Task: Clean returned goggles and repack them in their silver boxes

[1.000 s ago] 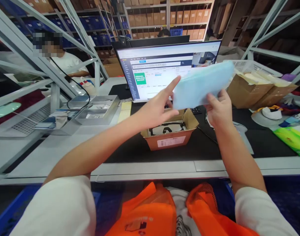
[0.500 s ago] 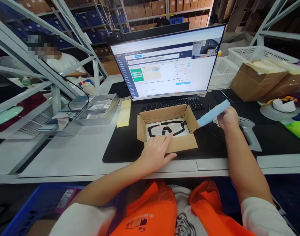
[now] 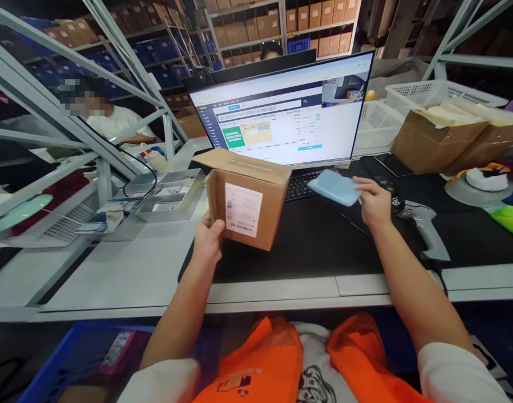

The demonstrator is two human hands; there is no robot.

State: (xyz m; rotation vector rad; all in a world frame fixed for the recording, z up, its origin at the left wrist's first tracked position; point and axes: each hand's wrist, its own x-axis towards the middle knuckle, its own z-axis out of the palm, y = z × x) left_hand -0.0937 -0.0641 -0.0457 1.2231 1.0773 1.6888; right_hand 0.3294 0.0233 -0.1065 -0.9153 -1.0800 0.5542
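My left hand (image 3: 206,239) is closed on the left side of a brown cardboard box (image 3: 270,219), thumb on its face. The box is tipped up off the black desk mat (image 3: 307,252), with a white printed label (image 3: 243,208) towards me; its inside is hidden. In my right hand (image 3: 373,200) a flat light-blue piece (image 3: 334,188), soft or padded in look, is pinched at its right edge. It hangs over the mat just right of the keyboard (image 3: 299,186). A grey barcode scanner (image 3: 428,229) lies right of that hand.
A large monitor (image 3: 281,123) stands behind the box. To the left are grey compartment trays (image 3: 172,190). At the right sit opened cartons (image 3: 441,137), white baskets (image 3: 441,92) and a tape roll (image 3: 485,182). A blue crate (image 3: 78,352) is below the desk edge. Another person (image 3: 113,120) sits far left.
My left hand has moved from the box's front flap to its left side, and the box is now tilted up, label showing. The blue piece has swung lower and flatter in my right hand.
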